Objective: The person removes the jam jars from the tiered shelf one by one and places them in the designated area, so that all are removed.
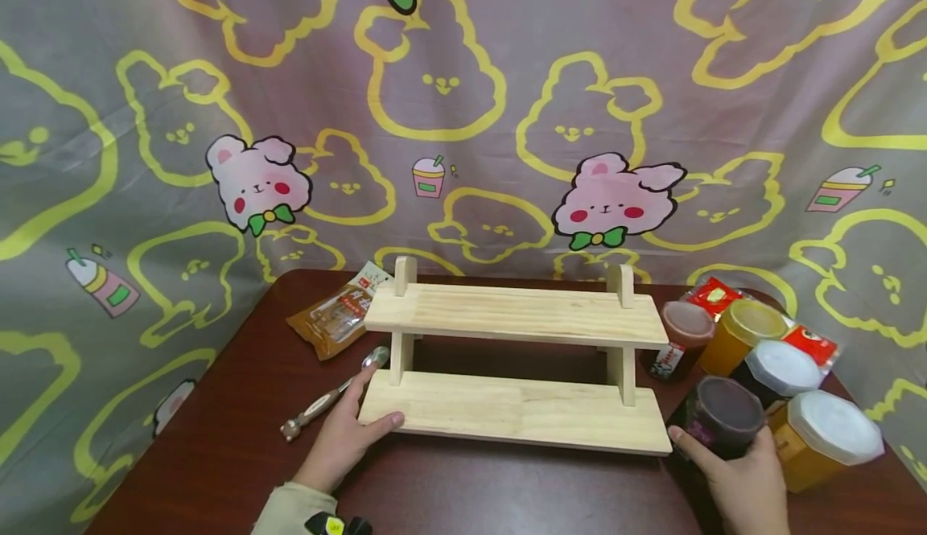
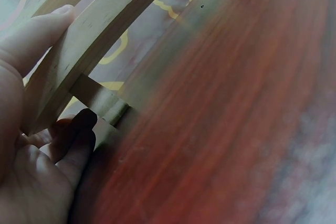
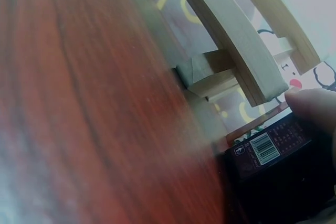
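A two-tier pale wooden rack (image 1: 514,408) stands on the dark red-brown table. My left hand (image 1: 339,440) grips the left end of its lower board, thumb on top; in the left wrist view the other fingers curl beneath the board (image 2: 86,40). At the right end, my right hand (image 1: 753,483) holds a dark jar (image 1: 724,416) with a dark lid, thumb on its left side and fingers round the far right. The right wrist view shows a barcode label (image 3: 265,148) on this jar, close beside the rack's board end (image 3: 257,85).
Several jars crowd the right: a reddish-brown one (image 1: 684,334), a yellow-lidded one (image 1: 746,327), a white-lidded dark one (image 1: 778,368) and an amber one (image 1: 821,438). Red packets (image 1: 811,343) lie behind them. At left are a spoon (image 1: 322,403) and a brown food packet (image 1: 336,318). A patterned curtain (image 1: 463,117) hangs behind.
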Tool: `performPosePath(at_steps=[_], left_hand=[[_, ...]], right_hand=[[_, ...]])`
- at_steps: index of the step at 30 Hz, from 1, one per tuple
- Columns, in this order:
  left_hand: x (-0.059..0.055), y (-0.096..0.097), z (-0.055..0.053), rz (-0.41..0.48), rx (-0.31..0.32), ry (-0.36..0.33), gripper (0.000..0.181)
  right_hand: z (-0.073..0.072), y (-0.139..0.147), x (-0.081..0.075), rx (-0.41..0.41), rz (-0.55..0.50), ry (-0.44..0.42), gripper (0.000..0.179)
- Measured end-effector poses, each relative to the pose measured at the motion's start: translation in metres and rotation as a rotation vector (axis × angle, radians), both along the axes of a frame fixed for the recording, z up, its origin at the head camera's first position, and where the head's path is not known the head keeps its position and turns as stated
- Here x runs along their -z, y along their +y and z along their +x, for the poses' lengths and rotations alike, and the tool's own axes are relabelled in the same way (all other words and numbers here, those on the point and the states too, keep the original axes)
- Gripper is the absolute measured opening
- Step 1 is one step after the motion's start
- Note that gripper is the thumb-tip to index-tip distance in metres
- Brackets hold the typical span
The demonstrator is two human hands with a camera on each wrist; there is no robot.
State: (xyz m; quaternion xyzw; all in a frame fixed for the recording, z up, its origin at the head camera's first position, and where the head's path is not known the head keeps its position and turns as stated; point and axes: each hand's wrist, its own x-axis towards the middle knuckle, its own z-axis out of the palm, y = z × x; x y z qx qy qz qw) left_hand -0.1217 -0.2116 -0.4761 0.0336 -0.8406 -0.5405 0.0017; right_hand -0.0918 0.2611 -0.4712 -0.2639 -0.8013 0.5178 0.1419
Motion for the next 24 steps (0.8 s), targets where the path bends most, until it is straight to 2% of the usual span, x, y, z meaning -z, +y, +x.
performPosePath(at_steps=[2,12,16,24], left_hand=[[0.000,0.000,0.001,-0.009,-0.002,0.001,0.098],[0.000,0.001,0.000,0.056,0.004,0.005,0.098],[0.001,0.000,0.001,0.046,0.003,0.013,0.097],[0.003,0.000,-0.001,0.044,-0.009,0.018,0.097]], right_hand=[[-0.001,0.000,0.001,-0.012,-0.015,0.003,0.100],[-0.010,0.001,0.005,-0.040,-0.049,0.034,0.100],[-0.014,0.001,0.006,-0.046,-0.064,0.042,0.097],[-0.024,0.005,0.002,-0.057,-0.060,0.043,0.105]])
